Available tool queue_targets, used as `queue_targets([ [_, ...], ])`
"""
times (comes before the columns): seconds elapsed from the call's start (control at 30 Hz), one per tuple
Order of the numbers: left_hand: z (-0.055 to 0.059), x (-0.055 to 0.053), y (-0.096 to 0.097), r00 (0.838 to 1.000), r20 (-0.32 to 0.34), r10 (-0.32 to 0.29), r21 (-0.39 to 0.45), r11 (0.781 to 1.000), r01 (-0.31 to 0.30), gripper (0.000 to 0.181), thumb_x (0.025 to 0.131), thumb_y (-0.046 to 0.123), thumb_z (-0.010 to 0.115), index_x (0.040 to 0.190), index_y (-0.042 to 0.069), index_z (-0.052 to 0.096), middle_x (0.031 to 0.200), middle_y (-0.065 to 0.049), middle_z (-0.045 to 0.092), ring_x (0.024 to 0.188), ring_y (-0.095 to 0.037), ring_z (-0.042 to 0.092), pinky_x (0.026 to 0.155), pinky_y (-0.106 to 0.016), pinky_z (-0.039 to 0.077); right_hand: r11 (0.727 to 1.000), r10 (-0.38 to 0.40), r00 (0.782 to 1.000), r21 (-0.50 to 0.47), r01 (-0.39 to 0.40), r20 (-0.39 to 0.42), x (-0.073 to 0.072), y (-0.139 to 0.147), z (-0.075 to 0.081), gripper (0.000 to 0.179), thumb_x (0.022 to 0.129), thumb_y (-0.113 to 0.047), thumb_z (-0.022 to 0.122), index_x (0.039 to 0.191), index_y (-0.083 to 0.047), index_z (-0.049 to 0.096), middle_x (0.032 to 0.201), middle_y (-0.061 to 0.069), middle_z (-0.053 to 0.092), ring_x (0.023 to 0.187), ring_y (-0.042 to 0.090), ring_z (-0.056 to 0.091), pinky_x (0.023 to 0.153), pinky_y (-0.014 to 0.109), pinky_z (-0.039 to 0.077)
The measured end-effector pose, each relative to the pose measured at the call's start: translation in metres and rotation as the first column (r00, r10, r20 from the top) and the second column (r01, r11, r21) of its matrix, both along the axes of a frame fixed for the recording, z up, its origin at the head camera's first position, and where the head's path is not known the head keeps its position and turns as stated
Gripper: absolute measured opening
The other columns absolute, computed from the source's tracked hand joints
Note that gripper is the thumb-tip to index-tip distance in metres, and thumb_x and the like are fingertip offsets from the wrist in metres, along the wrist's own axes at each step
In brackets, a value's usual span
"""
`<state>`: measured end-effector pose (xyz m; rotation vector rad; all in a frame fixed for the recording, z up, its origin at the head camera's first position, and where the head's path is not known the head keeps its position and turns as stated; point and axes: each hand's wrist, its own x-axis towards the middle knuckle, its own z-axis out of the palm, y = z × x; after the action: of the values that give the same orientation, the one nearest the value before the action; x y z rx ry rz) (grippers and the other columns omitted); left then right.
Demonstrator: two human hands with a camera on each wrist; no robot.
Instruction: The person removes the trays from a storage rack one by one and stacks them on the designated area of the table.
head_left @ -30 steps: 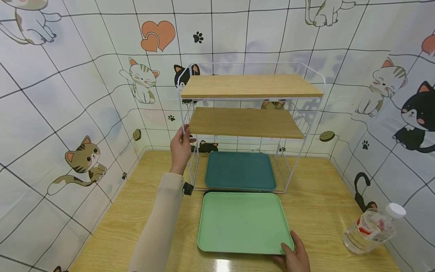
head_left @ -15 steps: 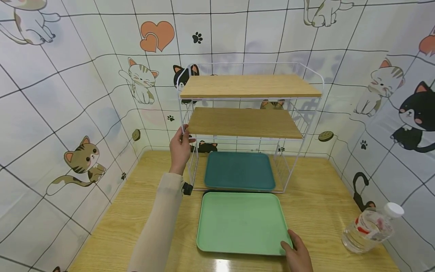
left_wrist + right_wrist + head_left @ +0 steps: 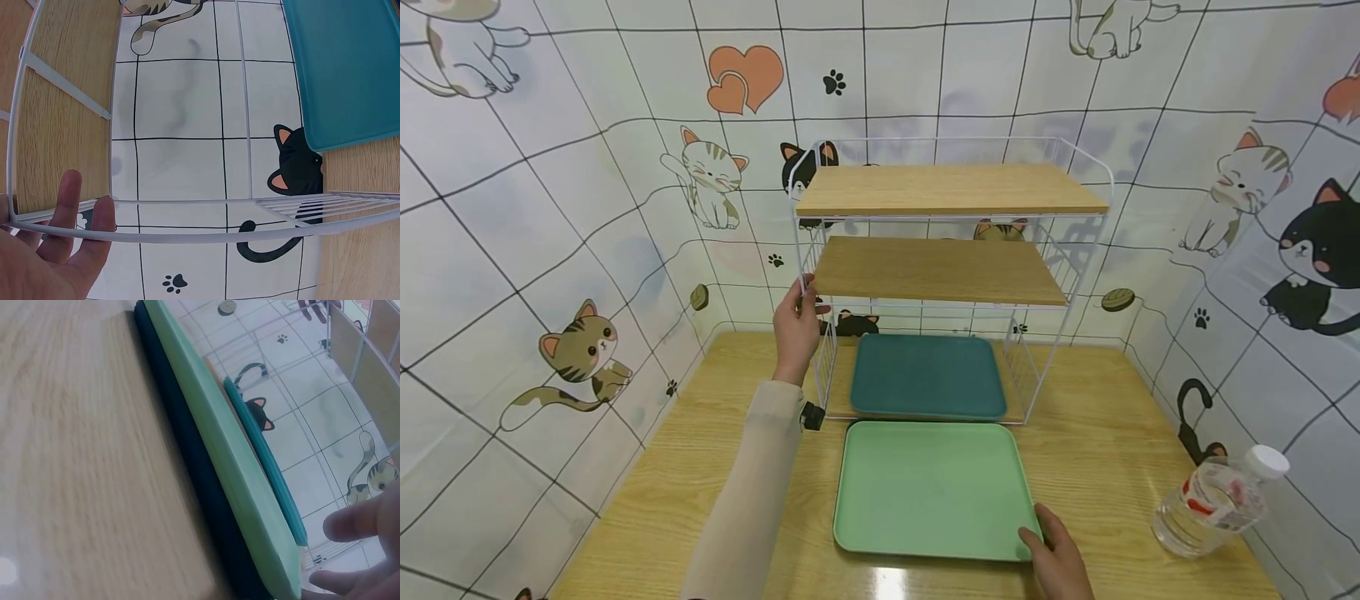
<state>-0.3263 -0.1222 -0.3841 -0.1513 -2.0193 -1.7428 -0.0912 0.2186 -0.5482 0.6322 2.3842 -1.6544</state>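
Note:
My left hand (image 3: 797,329) grips the left front post of a white wire shelf rack (image 3: 1042,383) beside its middle wooden shelf (image 3: 940,271). In the left wrist view the fingers (image 3: 103,215) pass behind the white wire. My right hand (image 3: 1060,558) is at the near right corner of a light green tray (image 3: 936,492), thumb over the rim and fingers beside it. The right wrist view shows a gap between thumb and tray. Directly under the green tray is a dark blue tray (image 3: 187,450). A teal tray (image 3: 928,377) lies on the rack's bottom shelf.
A clear plastic bottle (image 3: 1213,504) with a white cap stands at the right of the wooden table (image 3: 1105,467). The rack's top wooden board (image 3: 951,190) is above the middle shelf. White walls (image 3: 925,75) with printed cats enclose the table's back and sides.
The fingers of my right hand seen beneath the green tray's corner have come out to its side. My left hand and the rack stay in place; the view shifts slightly.

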Motion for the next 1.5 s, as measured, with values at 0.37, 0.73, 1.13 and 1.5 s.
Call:
queue_targets([
  [0.37, 0.000, 0.000, 0.000, 1.000, -0.015, -0.015, 0.016, 1.000, 0.015, 0.039, 0.112, 0.025, 0.044, 0.146, 0.011, 0.057, 0.130, -0.018, 0.059, 0.102, -0.039, 0.071, 0.064, -0.016, 0.050, 1.000, 0.017, 0.996, 0.014, -0.016, -0.091, -0.015, 0.009, 0.026, 0.065, 0.108, -0.029, 0.047, 0.161, -0.001, 0.022, 0.163, 0.027, 0.024, 0.142, 0.050, 0.033, 0.106, 0.062, 0.042],
  [0.73, 0.000, 0.000, 0.001, 1.000, -0.014, -0.009, 0.002, 1.000, 0.009, 0.039, 0.112, 0.026, 0.044, 0.145, 0.010, 0.058, 0.132, -0.017, 0.060, 0.101, -0.038, 0.072, 0.065, -0.016, 0.050, 0.991, 0.107, 0.953, 0.105, -0.080, -0.283, -0.060, 0.021, 0.066, 0.053, 0.111, -0.025, 0.043, 0.158, -0.002, 0.033, 0.157, 0.020, 0.040, 0.136, 0.039, 0.051, 0.105, 0.044, 0.050],
  [1.13, 0.000, -0.001, -0.001, 1.000, 0.010, -0.001, 0.020, 1.000, 0.000, 0.039, 0.112, 0.025, 0.044, 0.145, 0.010, 0.058, 0.127, -0.018, 0.062, 0.101, -0.040, 0.072, 0.063, -0.016, 0.050, 0.986, 0.156, 0.933, 0.115, -0.125, -0.325, -0.122, 0.022, 0.084, 0.053, 0.110, -0.023, 0.042, 0.157, -0.001, 0.034, 0.157, 0.023, 0.039, 0.135, 0.041, 0.051, 0.102, 0.050, 0.050],
  [1.5, -0.001, 0.000, -0.001, 1.000, -0.010, -0.004, 0.002, 1.000, 0.004, 0.040, 0.112, 0.027, 0.043, 0.145, 0.010, 0.058, 0.130, -0.019, 0.062, 0.101, -0.042, 0.072, 0.063, -0.016, 0.049, 0.985, 0.166, 0.955, 0.095, -0.147, -0.245, -0.156, 0.023, 0.055, 0.059, 0.108, -0.021, 0.039, 0.159, 0.005, 0.025, 0.162, 0.028, 0.029, 0.148, 0.045, 0.031, 0.115, 0.058, 0.034],
])
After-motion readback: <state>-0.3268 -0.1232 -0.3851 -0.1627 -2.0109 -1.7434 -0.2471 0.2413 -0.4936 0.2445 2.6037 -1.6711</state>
